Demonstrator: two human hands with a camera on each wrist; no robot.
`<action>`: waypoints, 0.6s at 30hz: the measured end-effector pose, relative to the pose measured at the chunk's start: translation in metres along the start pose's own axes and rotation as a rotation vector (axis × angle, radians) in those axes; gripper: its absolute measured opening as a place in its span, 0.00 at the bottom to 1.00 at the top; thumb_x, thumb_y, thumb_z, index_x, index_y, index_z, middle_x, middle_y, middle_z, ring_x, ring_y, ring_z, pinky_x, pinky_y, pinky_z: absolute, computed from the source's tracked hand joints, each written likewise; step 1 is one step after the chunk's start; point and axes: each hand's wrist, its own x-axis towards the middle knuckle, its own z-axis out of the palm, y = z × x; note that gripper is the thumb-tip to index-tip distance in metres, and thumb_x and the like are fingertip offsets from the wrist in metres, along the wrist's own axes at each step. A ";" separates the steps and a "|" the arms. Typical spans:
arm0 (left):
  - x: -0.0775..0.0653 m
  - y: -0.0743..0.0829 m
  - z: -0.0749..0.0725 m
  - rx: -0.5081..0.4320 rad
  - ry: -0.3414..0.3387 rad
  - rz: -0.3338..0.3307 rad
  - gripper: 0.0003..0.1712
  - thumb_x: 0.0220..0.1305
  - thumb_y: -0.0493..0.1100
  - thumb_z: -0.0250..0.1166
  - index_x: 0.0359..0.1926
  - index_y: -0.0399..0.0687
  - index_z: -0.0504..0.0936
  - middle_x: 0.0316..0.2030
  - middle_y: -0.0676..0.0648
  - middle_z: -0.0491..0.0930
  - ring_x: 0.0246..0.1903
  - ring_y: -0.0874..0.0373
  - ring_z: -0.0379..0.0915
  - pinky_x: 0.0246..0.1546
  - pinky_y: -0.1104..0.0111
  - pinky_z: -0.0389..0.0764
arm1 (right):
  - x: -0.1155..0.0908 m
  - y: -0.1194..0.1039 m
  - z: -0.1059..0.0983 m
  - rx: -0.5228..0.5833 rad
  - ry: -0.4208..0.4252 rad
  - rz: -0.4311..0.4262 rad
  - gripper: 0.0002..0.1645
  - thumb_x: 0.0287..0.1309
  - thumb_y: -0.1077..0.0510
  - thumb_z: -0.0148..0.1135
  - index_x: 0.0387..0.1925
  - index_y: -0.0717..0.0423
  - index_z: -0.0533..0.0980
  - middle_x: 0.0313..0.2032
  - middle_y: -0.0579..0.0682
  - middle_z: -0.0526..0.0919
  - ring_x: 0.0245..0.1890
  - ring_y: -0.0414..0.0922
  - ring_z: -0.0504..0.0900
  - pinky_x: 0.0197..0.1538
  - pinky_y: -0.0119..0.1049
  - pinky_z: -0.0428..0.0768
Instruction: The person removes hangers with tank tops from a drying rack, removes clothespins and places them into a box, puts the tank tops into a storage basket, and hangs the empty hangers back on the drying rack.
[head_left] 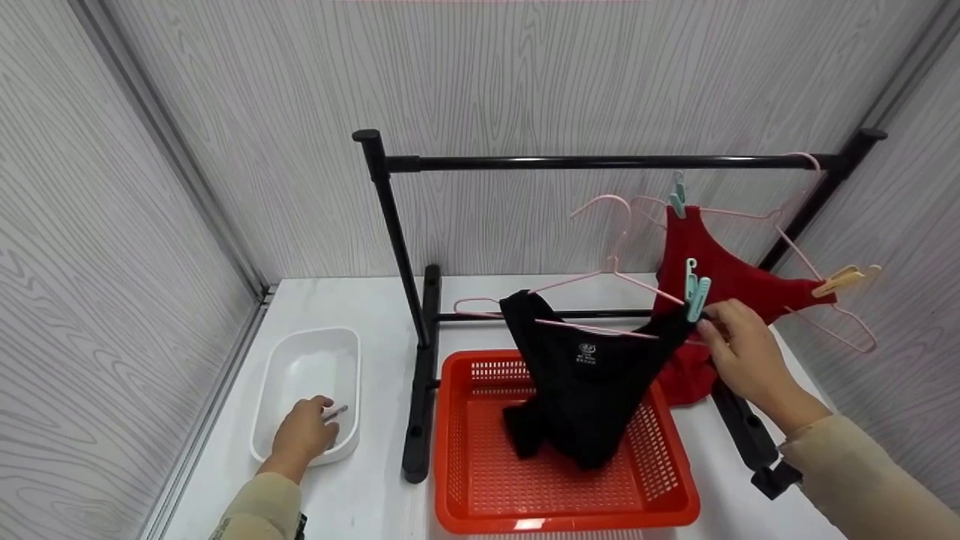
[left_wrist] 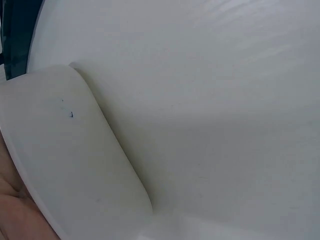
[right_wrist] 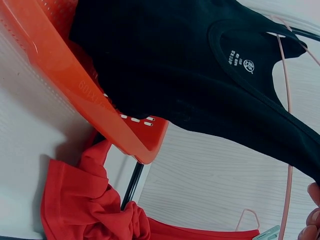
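In the head view my left hand (head_left: 306,431) is inside the white tray (head_left: 358,375), its fingers round a small, pale clothespin (head_left: 335,412). The left wrist view shows only the tray's outer wall (left_wrist: 70,150) and part of the palm. My right hand (head_left: 746,352) pinches the shoulder strap of a black tank top (head_left: 592,382) together with the pink hanger (head_left: 574,282) it hangs on. A teal clothespin (head_left: 696,296) clips that strap just beside my fingertips. The hanger's hook stands free below the rack's bar, and the top's lower part hangs into the red basket (head_left: 450,450).
A black rack (head_left: 525,163) stands behind the basket. On its right end, a second pink hanger (head_left: 806,161) carries a red garment (head_left: 712,255) clipped with a teal clothespin (head_left: 677,199) and a yellow clothespin (head_left: 841,280). Wood-patterned panels (head_left: 247,112) enclose the white table (head_left: 375,315).
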 end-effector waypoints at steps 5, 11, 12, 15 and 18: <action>-0.001 0.000 -0.001 0.007 0.002 0.003 0.25 0.64 0.37 0.65 0.59 0.29 0.74 0.48 0.30 0.76 0.43 0.38 0.77 0.49 0.46 0.77 | 0.000 0.000 0.000 0.007 -0.003 0.001 0.04 0.63 0.70 0.59 0.39 0.64 0.76 0.33 0.53 0.78 0.36 0.41 0.72 0.41 0.36 0.69; -0.001 0.005 -0.004 0.002 0.085 0.005 0.21 0.68 0.38 0.60 0.58 0.30 0.76 0.52 0.29 0.75 0.51 0.33 0.75 0.54 0.45 0.75 | -0.002 -0.001 -0.001 0.012 -0.005 0.002 0.04 0.63 0.70 0.59 0.39 0.64 0.76 0.33 0.52 0.79 0.35 0.39 0.72 0.40 0.34 0.69; 0.000 0.006 -0.004 -0.003 0.106 0.005 0.20 0.69 0.38 0.59 0.58 0.31 0.76 0.52 0.29 0.75 0.51 0.33 0.75 0.53 0.45 0.75 | -0.002 -0.001 -0.001 0.014 -0.006 0.004 0.04 0.63 0.70 0.59 0.39 0.64 0.76 0.33 0.52 0.79 0.35 0.39 0.72 0.40 0.33 0.70; 0.001 0.011 -0.007 -0.012 0.166 0.011 0.19 0.70 0.39 0.57 0.58 0.32 0.76 0.53 0.30 0.75 0.51 0.35 0.76 0.52 0.46 0.76 | -0.001 -0.002 -0.002 0.017 -0.008 0.007 0.04 0.63 0.70 0.59 0.39 0.63 0.77 0.34 0.52 0.79 0.35 0.39 0.73 0.40 0.32 0.70; 0.002 0.016 -0.011 -0.015 0.219 0.022 0.19 0.71 0.40 0.55 0.58 0.34 0.76 0.55 0.30 0.74 0.52 0.35 0.75 0.53 0.46 0.76 | -0.001 -0.003 -0.002 0.019 -0.008 0.006 0.04 0.63 0.71 0.58 0.39 0.64 0.76 0.33 0.52 0.79 0.35 0.39 0.72 0.40 0.32 0.70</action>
